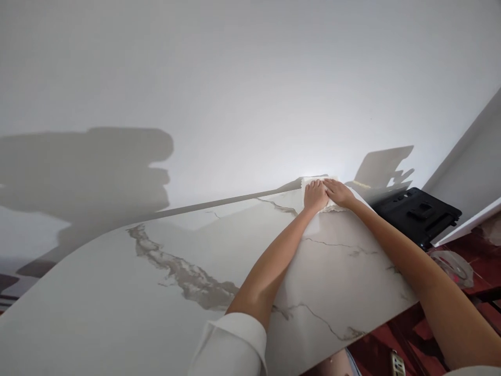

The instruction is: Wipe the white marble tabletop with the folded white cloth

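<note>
Both hands rest together at the far right corner of the white, marble-veined desk [156,292], just where its edge meets the pale wall [235,78]. Under them lies a white cloth [311,181], perhaps a paper towel; only its far corner and a ragged near edge show past the fingers.

The left hand [315,196] sits on the cloth's left part, knuckles up and fingers curled down into it. I cannot tell whether its grip is closed on the fabric or only pressing. The right hand [338,192] lies touching it on the right, palm down with the fingers stretched leftward across the cloth. Its grip is apart and flat, clamped on nothing.

The cloth lies directly beneath both grips, not ahead of them or to either side. Its long axis seems to run left to right along the desk's far edge, though too little shows to be sure. Neither hand is clearly nearer, as both are on it. Both bare forearms stretch out long over the desk, the left one coming out of a white sleeve [235,339] at the near edge.

Just right of the corner and off the desk sits a black case [418,211], with a clear plastic item [450,263] nearer and red floor [391,334] below.
</note>
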Demonstrator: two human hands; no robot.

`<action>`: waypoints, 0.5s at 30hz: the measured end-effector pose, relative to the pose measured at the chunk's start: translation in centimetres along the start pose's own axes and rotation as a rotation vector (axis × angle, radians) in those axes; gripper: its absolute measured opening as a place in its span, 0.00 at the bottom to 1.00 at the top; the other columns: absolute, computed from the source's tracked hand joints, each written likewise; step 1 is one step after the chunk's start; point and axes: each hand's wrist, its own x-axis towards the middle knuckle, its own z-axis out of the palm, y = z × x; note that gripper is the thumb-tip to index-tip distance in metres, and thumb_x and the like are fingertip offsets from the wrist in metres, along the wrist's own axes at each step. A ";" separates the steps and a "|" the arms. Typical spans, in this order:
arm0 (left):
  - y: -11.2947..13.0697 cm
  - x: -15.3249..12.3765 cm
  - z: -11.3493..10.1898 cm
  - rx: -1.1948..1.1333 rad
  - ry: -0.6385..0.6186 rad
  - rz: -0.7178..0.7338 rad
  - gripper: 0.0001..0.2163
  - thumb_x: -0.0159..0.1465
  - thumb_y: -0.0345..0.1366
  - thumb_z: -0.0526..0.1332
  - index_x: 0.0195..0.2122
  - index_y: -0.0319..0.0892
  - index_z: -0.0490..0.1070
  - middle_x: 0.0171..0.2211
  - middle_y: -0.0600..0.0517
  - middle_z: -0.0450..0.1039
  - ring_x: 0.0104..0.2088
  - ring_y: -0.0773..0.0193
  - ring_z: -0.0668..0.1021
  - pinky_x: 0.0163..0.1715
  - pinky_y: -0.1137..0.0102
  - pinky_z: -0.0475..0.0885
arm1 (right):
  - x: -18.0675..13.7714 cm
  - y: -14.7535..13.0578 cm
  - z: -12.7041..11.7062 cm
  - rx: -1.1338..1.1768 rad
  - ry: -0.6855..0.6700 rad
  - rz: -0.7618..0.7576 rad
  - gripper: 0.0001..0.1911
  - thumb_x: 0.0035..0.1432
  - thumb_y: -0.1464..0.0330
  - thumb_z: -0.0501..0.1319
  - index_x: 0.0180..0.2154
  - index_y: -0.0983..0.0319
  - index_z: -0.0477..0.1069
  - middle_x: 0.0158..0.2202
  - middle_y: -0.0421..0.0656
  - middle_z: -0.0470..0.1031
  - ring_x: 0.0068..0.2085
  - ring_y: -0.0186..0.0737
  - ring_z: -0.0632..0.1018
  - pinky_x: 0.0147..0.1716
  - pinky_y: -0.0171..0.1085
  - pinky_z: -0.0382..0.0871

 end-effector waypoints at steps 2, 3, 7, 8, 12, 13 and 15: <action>0.5 -0.5 0.2 -0.012 -0.010 0.020 0.18 0.67 0.31 0.49 0.57 0.37 0.63 0.60 0.43 0.63 0.60 0.54 0.63 0.59 0.60 0.56 | -1.2 -0.3 -0.4 -0.037 0.009 0.024 0.25 0.65 0.69 0.44 0.60 0.67 0.62 0.60 0.52 0.66 0.62 0.50 0.64 0.60 0.50 0.59; 0.8 -0.9 0.2 -0.018 -0.015 0.026 0.18 0.67 0.31 0.49 0.57 0.36 0.62 0.61 0.43 0.62 0.61 0.55 0.62 0.59 0.60 0.56 | -1.8 -0.6 -0.6 -0.052 0.008 0.037 0.25 0.65 0.69 0.43 0.60 0.68 0.62 0.60 0.52 0.66 0.62 0.50 0.64 0.59 0.50 0.59; 2.0 -3.2 -0.3 -0.043 -0.020 0.047 0.19 0.67 0.31 0.47 0.59 0.36 0.61 0.62 0.44 0.61 0.62 0.54 0.61 0.61 0.60 0.55 | -4.6 -2.3 -1.7 -0.091 -0.015 0.086 0.26 0.66 0.68 0.44 0.61 0.68 0.61 0.62 0.52 0.62 0.63 0.49 0.63 0.60 0.50 0.58; 2.4 -3.9 -0.6 -0.050 -0.025 0.049 0.20 0.67 0.31 0.47 0.59 0.36 0.60 0.62 0.44 0.61 0.62 0.54 0.61 0.61 0.59 0.55 | -5.4 -2.8 -2.0 -0.099 -0.021 0.099 0.26 0.66 0.68 0.44 0.61 0.68 0.60 0.63 0.52 0.62 0.63 0.49 0.63 0.60 0.49 0.58; 3.9 -7.3 -1.9 -0.074 -0.076 0.053 0.21 0.67 0.31 0.47 0.61 0.37 0.59 0.64 0.45 0.58 0.63 0.53 0.60 0.62 0.57 0.54 | -8.8 -5.5 -3.4 -0.133 -0.020 0.137 0.26 0.66 0.68 0.44 0.62 0.69 0.60 0.63 0.53 0.62 0.63 0.49 0.62 0.60 0.48 0.58; 4.2 -8.2 -2.2 -0.080 -0.088 0.055 0.21 0.67 0.30 0.47 0.61 0.37 0.59 0.64 0.45 0.58 0.64 0.53 0.59 0.62 0.57 0.54 | -9.7 -6.2 -3.7 -0.140 -0.016 0.141 0.26 0.66 0.67 0.44 0.62 0.69 0.60 0.63 0.53 0.62 0.63 0.49 0.63 0.60 0.48 0.58; 5.0 -10.1 -3.0 -0.092 -0.108 0.062 0.21 0.67 0.29 0.47 0.61 0.37 0.58 0.64 0.44 0.57 0.64 0.53 0.59 0.63 0.57 0.53 | -11.7 -7.7 -4.4 -0.151 -0.010 0.146 0.25 0.67 0.67 0.44 0.62 0.68 0.60 0.63 0.53 0.62 0.63 0.49 0.63 0.60 0.48 0.58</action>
